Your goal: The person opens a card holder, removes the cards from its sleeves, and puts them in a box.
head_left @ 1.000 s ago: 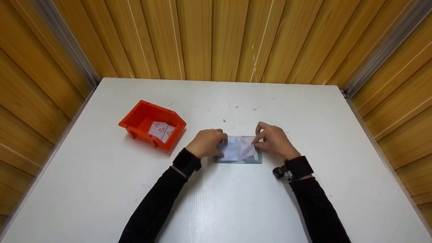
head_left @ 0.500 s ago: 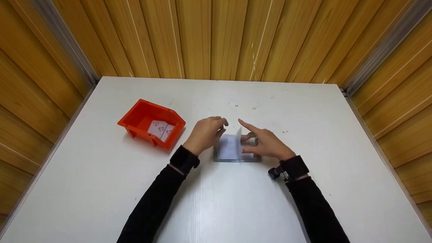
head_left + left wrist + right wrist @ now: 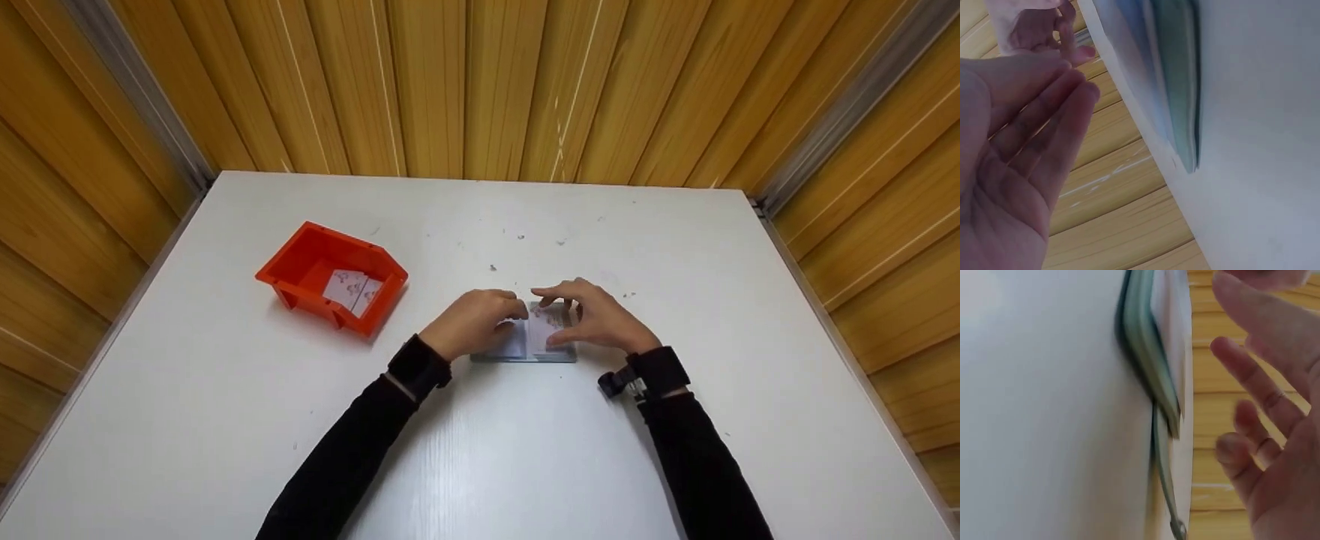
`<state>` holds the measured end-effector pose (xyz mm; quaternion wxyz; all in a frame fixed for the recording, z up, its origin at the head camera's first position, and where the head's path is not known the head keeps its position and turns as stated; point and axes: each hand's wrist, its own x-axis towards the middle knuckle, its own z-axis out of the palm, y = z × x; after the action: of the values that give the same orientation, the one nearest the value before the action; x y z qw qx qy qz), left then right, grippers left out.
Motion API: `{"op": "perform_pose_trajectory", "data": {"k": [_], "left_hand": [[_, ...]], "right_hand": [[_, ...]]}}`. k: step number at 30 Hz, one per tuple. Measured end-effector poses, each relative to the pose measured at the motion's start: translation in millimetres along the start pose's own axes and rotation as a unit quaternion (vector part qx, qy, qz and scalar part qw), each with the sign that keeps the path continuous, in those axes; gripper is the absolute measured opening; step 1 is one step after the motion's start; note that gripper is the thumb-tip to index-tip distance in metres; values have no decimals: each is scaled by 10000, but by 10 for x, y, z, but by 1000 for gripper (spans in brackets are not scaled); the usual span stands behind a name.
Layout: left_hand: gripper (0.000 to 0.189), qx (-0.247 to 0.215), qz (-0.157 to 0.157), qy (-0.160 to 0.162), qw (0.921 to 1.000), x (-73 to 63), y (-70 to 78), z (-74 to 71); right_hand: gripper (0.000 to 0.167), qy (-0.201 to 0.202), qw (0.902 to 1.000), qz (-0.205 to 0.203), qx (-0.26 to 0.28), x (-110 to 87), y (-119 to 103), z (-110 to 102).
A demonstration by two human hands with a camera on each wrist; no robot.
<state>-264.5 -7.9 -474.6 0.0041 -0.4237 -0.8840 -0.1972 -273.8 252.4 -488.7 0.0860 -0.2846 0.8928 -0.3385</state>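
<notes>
A small card album [image 3: 541, 359] with a greenish cover lies open on the table, its pages being clear sleeves. A white card with a reddish print [image 3: 541, 330] shows on its right page. My left hand [image 3: 476, 322] hovers over the left page, fingertips near the middle fold. Over the right page my right hand [image 3: 600, 319] arches, thumb and fingers apart. In the left wrist view, the left fingers [image 3: 1064, 135] are fairly straight and hold nothing, beside the album's edge [image 3: 1176, 84]. The right fingers [image 3: 1258, 382] are spread beside the album [image 3: 1143, 337] in the right wrist view.
An orange-red bin [image 3: 330, 277] stands on the table to the left of the album, with several printed cards [image 3: 346, 288] inside. The white table [image 3: 465, 450] is bounded by yellow wood-look walls [image 3: 427, 90] at the back and sides.
My right hand has let go of a clear leaf, which stood upright midway and now lies down. A printed card now shows on the right page. My left hand has shifted right toward the fold.
</notes>
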Motion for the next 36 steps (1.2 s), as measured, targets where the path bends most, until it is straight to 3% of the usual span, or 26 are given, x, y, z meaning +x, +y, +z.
{"op": "perform_pose_trajectory", "data": {"k": [3,6,9,12,15,17,21,25,28,33,34,36], "left_hand": [[31,49,155,-522,9985,-4,29,72],[31,77,-61,-724,9973,3,67,115],[26,-181,-603,-517,9967,25,99,140],[28,-720,-1140,-189,9907,47,119,171],[33,-1398,-1615,21,9769,50,133,183],[35,-1905,-1904,85,9630,46,135,178],[37,-3160,-2290,46,9207,29,125,148],[43,-4340,-2465,-104,8665,32,119,151],[49,-4926,-2634,-52,8294,45,127,176],[50,-5871,-3112,411,7462,88,172,216],[48,-5978,-3201,494,7333,98,184,221],[42,-6067,-3365,620,7175,120,206,234]], "right_hand": [[88,-312,9989,296,-187,-23,40,-26],[90,-551,9960,637,-286,-42,37,-51],[91,-574,9941,894,-222,-56,12,-76],[92,-525,9934,993,-242,-70,-3,-88],[91,-504,9937,951,-308,-69,0,-77],[91,-493,9939,928,-338,-63,3,-68],[91,-485,9934,982,-351,-52,-6,-61],[92,-497,9922,1092,-343,-47,-13,-60],[93,-511,9916,1132,-359,-44,-10,-57],[92,-510,9918,1067,-491,-46,-3,-56],[92,-507,9921,1036,-502,-45,-3,-51],[91,-509,9922,993,-547,-46,-2,-42]]}}
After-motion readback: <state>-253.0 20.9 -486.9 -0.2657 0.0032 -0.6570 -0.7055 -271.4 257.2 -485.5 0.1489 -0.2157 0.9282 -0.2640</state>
